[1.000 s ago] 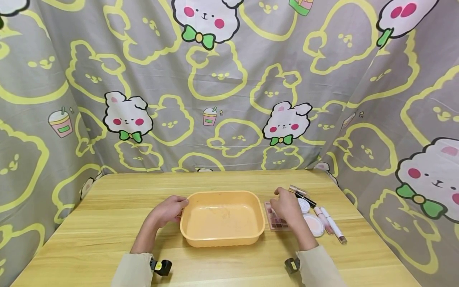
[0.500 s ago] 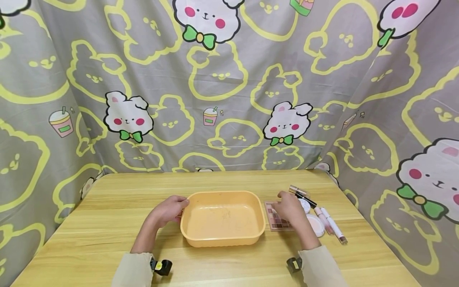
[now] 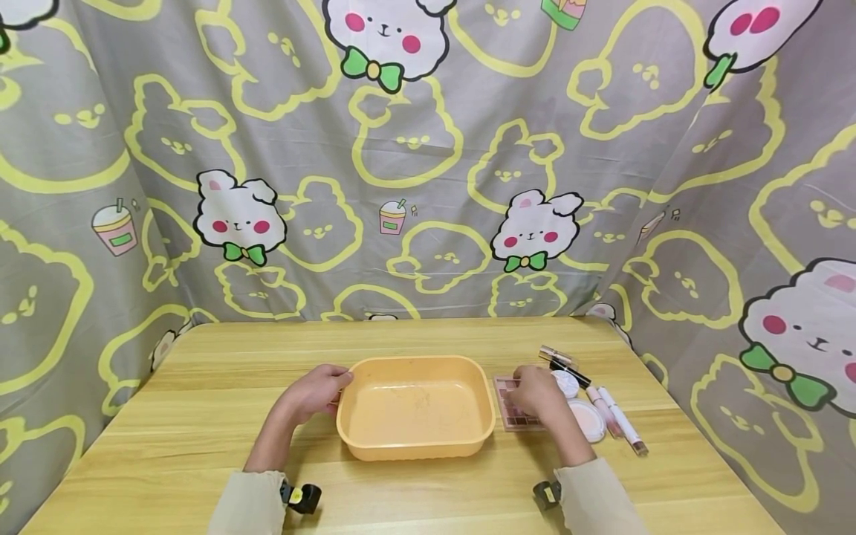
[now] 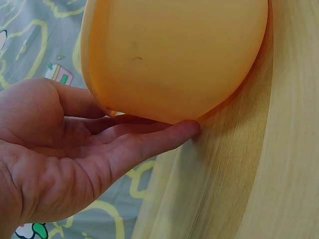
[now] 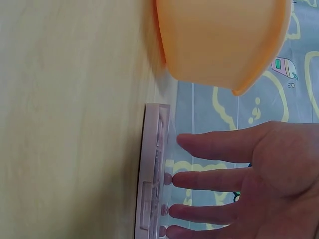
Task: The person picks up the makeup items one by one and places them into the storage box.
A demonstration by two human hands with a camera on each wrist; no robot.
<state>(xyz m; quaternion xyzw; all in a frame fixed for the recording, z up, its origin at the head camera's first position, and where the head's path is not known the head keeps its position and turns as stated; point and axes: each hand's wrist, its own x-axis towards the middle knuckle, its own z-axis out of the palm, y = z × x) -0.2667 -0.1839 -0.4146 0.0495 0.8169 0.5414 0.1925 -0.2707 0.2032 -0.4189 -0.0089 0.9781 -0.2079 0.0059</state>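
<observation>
An orange plastic basin (image 3: pixel 414 450) stands on the wooden table. My left hand (image 3: pixel 316 392) grips its left rim, the thumb over the edge; in the left wrist view the fingers (image 4: pixel 149 142) lie against the basin's outer wall. Right of the basin lies a flat eyeshadow palette (image 3: pixel 508 417) with a clear lid. Over it is my right hand (image 3: pixel 537 391), partly covering it in the head view. In the right wrist view the straight, spread fingers (image 5: pixel 214 180) point at the lid of the palette (image 5: pixel 148 174), several fingertips at its surface, where their reflections show.
Close by my right hand are a round powder compact (image 3: pixel 588 420) and a smaller white round case (image 3: pixel 566 383). Beyond lie a black pen-like tube (image 3: pixel 576 375), a short tube (image 3: pixel 555 354), a pink tube (image 3: pixel 605 413) and a white tube (image 3: pixel 625 422). A patterned curtain (image 3: pixel 414 282) encloses the table.
My right hand shifted slightly right, then came back left and lower over the palette. The left hand and the basin stay where they were.
</observation>
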